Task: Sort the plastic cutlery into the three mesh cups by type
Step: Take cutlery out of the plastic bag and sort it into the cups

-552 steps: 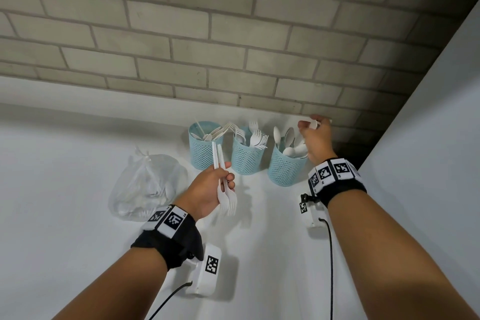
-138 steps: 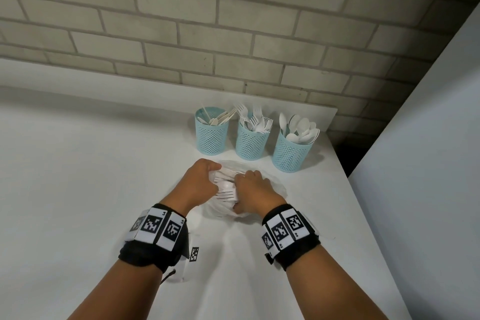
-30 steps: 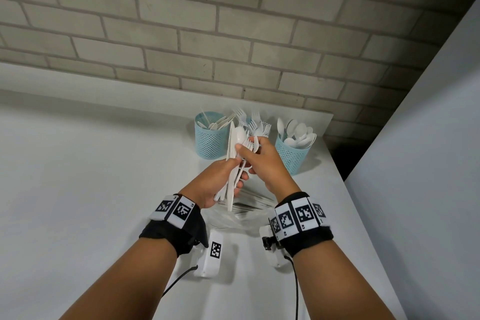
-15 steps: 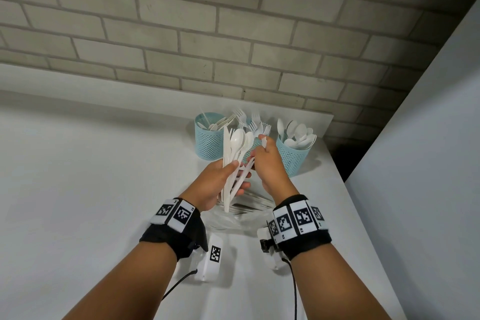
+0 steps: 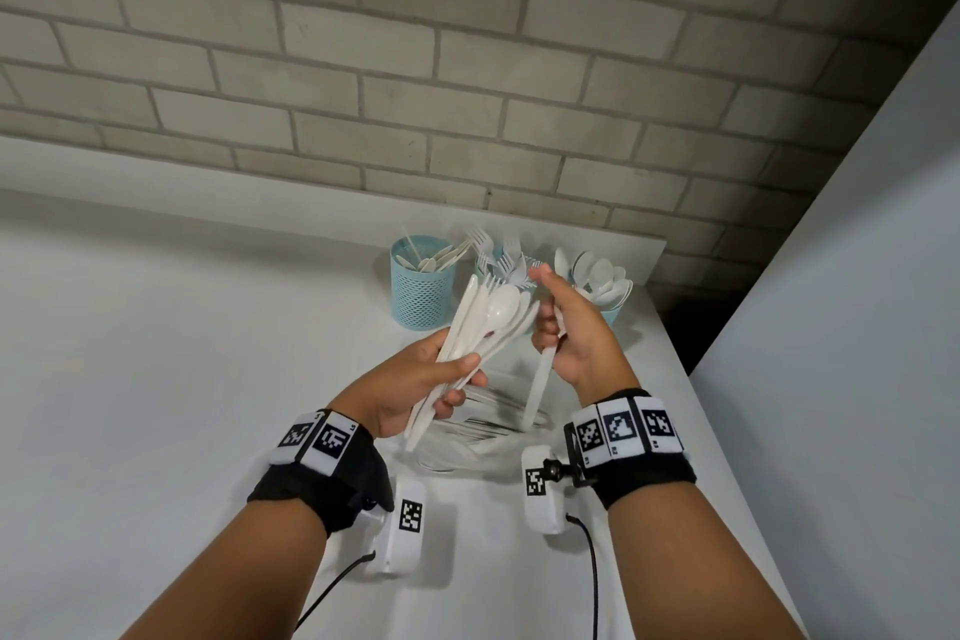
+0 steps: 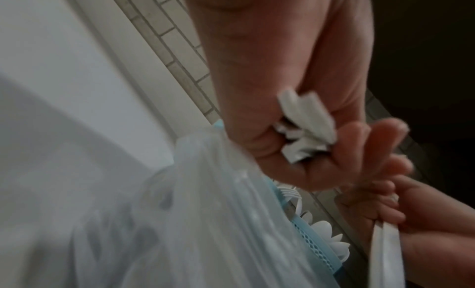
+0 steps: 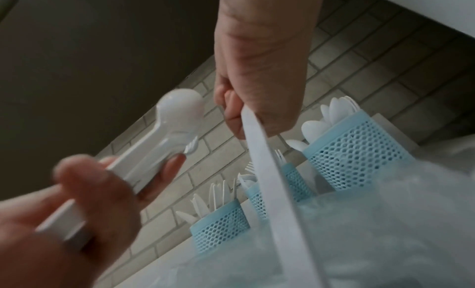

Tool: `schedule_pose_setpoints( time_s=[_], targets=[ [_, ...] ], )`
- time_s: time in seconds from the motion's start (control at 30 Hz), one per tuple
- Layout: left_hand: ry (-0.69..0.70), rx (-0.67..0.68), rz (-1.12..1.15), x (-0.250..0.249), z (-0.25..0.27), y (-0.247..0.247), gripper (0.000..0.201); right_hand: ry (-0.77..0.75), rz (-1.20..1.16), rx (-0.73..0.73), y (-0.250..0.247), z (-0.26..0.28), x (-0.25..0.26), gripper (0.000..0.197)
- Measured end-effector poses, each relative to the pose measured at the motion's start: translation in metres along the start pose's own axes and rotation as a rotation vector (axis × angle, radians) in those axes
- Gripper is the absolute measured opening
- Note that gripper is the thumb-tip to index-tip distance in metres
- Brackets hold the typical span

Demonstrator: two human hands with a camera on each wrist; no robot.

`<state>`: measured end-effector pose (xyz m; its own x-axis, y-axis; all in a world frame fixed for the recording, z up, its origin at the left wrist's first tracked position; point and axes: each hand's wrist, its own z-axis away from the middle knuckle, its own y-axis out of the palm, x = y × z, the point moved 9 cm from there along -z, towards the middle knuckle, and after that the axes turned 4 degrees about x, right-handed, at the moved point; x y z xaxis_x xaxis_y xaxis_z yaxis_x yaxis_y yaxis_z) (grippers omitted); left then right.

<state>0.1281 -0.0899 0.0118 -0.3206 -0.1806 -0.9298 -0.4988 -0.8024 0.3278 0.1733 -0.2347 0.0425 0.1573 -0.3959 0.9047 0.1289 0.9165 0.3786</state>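
Observation:
My left hand (image 5: pixel 460 377) grips a fanned bundle of white plastic cutlery (image 5: pixel 485 322), a spoon (image 7: pixel 182 107) on top; the handle ends (image 6: pixel 303 117) stick out under the palm. My right hand (image 5: pixel 553 322) holds one white piece (image 5: pixel 540 379) just right of the bundle, handle hanging down (image 7: pixel 270 180), its head hidden in my fingers. Three blue mesh cups stand behind by the wall: the left cup (image 5: pixel 421 291) holds knives, the middle cup (image 7: pixel 293 182) forks (image 5: pixel 506 252), the right cup (image 7: pixel 354 150) spoons (image 5: pixel 597 276).
A clear plastic bag (image 5: pixel 467 437) with more cutlery lies on the white table (image 5: pixel 156 379) below my hands. A brick wall (image 5: pixel 467 68) runs behind the cups. The table's right edge and a white panel (image 5: pixel 831 327) are close on the right.
My right hand has drawn one piece out of the bundle and moved right, away from my left hand. The bundle in my left hand has tilted to the right.

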Motion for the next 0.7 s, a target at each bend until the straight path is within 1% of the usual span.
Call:
schedule_pose_setpoints(
  time_s=[0.07,0.13,0.2,0.27,0.33,0.4,0.5,0.57,0.63,0.7],
  targets=[
    [-0.023,0.059,-0.036,0.001,0.003,0.004,0.029,0.037,0.074,0.093,0.005,0.001,0.001,0.024],
    [-0.045,0.103,-0.067,0.001,0.005,0.007,0.032,0.067,0.209,0.175,0.009,0.001,0.002,0.031],
    [-0.057,0.125,-0.087,0.001,0.006,0.010,0.033,0.100,0.323,0.234,0.013,0.001,-0.001,0.034],
    [-0.065,0.143,-0.106,0.001,0.007,0.012,0.032,0.113,0.408,0.246,0.014,0.000,-0.003,0.034],
    [-0.067,0.143,-0.115,0.002,0.006,0.013,0.030,0.083,0.466,0.226,0.014,0.001,0.000,0.023],
    [-0.064,0.128,-0.117,0.003,0.006,0.011,0.029,0.036,0.475,0.161,0.010,-0.003,0.006,0.010],
    [-0.059,0.093,-0.103,0.004,0.004,0.005,0.024,-0.078,0.475,0.026,0.004,-0.005,0.021,0.009],
    [-0.057,0.066,-0.101,0.005,0.003,-0.001,0.021,-0.133,0.367,-0.074,-0.004,-0.009,0.027,0.012],
    [-0.061,0.062,-0.104,0.005,0.002,-0.002,0.020,-0.111,0.212,-0.078,-0.004,-0.011,0.022,0.015],
    [-0.073,0.065,-0.121,0.004,0.001,-0.001,0.020,-0.026,0.147,-0.002,0.006,-0.013,0.010,0.015]
  ],
)
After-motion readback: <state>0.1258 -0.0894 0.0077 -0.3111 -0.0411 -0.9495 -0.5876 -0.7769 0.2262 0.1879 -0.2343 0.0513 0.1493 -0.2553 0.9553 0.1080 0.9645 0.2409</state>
